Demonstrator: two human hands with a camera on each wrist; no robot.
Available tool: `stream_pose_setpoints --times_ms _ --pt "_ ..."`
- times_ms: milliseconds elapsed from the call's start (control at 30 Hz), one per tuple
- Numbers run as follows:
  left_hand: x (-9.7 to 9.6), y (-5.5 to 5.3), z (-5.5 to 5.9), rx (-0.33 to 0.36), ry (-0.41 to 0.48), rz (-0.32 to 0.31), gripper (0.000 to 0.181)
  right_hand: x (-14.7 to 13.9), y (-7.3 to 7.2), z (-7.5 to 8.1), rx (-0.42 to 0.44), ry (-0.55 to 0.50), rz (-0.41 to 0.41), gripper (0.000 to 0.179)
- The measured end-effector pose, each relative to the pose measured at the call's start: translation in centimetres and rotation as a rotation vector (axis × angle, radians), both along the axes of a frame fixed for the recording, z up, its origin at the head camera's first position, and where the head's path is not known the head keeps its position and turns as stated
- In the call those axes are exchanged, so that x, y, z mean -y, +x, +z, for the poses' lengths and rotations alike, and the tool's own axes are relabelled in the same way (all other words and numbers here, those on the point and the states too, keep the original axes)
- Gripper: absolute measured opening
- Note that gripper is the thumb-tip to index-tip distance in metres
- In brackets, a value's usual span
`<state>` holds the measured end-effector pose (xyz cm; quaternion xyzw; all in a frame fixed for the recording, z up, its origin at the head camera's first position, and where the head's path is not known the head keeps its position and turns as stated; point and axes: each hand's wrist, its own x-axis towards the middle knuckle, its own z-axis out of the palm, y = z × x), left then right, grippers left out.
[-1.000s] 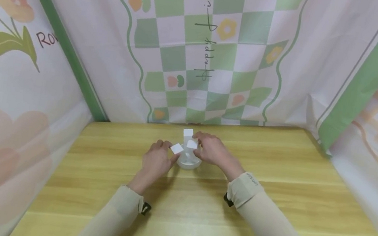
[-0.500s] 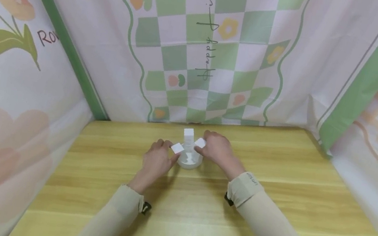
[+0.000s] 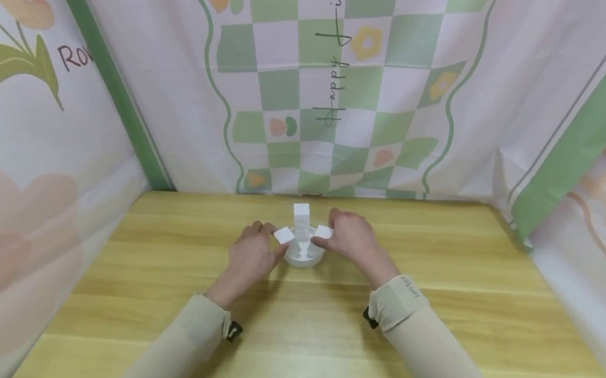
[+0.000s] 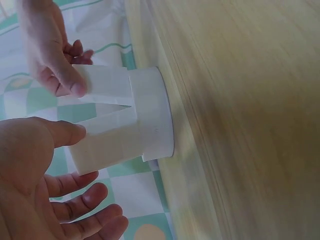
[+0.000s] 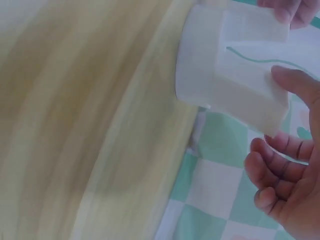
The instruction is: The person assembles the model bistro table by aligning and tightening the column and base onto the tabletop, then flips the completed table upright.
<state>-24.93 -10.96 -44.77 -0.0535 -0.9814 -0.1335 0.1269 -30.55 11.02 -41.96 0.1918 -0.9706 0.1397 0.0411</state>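
A round white dish [image 3: 302, 261] stands on the table, with three tall white blocks rising from it. My left hand [image 3: 250, 256] pinches the left white block [image 3: 283, 236] near its top between thumb and index finger; in the left wrist view the other fingers are spread apart below it. With thumb and fingertips my right hand [image 3: 353, 241] holds the right white block [image 3: 323, 232]. Both blocks lean outward, leaving a V-shaped gap between them in the left wrist view. Farther back, the third white block [image 3: 301, 212] stands upright, untouched, with faint horizontal lines on it. The block bottoms are hidden by the dish's wall.
The wood-grain table [image 3: 301, 358] stretches out around the dish. Behind it hangs a green-and-white checked cloth [image 3: 330, 88], close to the table's back edge. Printed cloths also hang at the left and right sides.
My right hand and the block in it have shifted to the right, away from the middle of the dish, opening a gap. My left hand has stayed nearly still.
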Motion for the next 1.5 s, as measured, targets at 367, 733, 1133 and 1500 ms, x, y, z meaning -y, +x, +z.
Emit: stream_pose_setpoints --times_ms 367,733,1133,1500 --pt "0.1 0.1 0.2 -0.02 -0.005 -0.015 0.05 -0.1 0.7 0.4 -0.089 0.064 0.115 0.046" --pt "0.0 0.3 0.2 -0.028 0.001 -0.01 0.049 -0.8 1.1 0.5 -0.116 0.149 0.21 0.05" --pt "0.0 0.2 0.2 -0.04 0.015 -0.014 0.048 -1.5 0.6 0.2 -0.157 0.119 0.228 0.05" --pt "0.6 -0.1 0.4 0.051 0.053 -0.055 0.051 -1.8 0.7 -0.7 -0.011 -0.052 0.205 0.06"
